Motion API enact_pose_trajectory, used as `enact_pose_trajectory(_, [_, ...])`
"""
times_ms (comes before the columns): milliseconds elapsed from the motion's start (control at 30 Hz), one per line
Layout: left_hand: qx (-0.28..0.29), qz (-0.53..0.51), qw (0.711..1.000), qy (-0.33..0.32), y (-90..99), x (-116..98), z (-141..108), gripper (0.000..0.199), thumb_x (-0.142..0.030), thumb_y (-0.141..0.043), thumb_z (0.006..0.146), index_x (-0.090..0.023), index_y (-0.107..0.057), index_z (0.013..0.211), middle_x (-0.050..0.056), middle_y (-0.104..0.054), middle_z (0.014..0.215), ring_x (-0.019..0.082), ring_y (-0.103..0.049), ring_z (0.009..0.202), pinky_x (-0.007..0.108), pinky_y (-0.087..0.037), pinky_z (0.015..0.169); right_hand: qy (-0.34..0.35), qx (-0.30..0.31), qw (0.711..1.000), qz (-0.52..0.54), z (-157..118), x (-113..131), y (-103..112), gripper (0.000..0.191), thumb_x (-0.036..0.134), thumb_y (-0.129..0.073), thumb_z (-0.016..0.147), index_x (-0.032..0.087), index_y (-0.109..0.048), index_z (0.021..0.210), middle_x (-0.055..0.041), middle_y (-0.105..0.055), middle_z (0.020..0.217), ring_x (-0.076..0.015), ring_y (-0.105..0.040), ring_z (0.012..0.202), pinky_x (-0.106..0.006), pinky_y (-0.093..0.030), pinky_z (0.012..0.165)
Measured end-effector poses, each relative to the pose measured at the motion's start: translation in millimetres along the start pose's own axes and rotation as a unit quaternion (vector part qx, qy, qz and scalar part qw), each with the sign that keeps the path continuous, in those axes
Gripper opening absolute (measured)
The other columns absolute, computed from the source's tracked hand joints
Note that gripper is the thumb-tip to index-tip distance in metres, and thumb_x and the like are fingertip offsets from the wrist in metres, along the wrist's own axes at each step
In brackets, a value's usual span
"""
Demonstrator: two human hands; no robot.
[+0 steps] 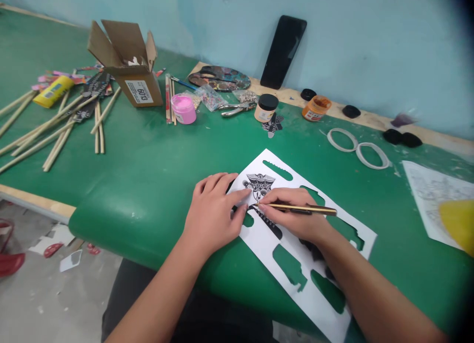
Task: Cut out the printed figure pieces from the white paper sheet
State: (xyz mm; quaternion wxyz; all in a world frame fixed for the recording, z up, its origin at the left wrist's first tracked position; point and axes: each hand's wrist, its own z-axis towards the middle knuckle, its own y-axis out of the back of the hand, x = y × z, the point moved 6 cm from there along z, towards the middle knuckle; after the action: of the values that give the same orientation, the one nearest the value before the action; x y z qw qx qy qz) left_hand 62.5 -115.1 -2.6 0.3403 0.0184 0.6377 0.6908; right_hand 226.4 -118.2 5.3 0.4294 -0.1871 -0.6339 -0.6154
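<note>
A white sheet (259, 248) with several cut-out openings and black printed figures lies slanted on the green table. My left hand (215, 212) rests on its left corner, fingers spread, the thumb and index fingertip beside a printed figure (261, 181) with a black, patterned top. Between the thumb and fingers of my right hand (296, 212) is a gold and black pen (314, 208), its tip touching the sheet close to my left thumb. A long black printed shape (270, 224) runs below the pen tip. My right hand and forearm hide part of the sheet.
An open cardboard box (142, 88), wooden sticks (55, 118) and a yellow tube (54, 91) stand or lie left. Along the wall are a pink jar (183, 109), an orange jar (316, 108) and a leaning phone (283, 51). Two white rings (372, 155) lie right.
</note>
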Motion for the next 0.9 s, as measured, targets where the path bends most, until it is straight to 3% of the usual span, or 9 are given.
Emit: enact_pose_trajectory(900, [-0.009, 0.009, 1.000, 0.012, -0.3, 1.7, 1.6, 0.027, -0.033, -0.061, 0.089, -0.037, -0.070, 0.115, -0.001, -0.057, 0.136, 0.028, -0.047, 0.128, 0.050, -0.037, 0.103, 0.055, 0.034, 0.997, 0.044, -2.4, -2.1, -1.2, 0.010, 0.010, -0.066, 0.083, 0.018, -0.071, 0.081, -0.0021, -0.072, 0.079, -0.0132, -0.065, 0.071, -0.025, -0.050, 0.066])
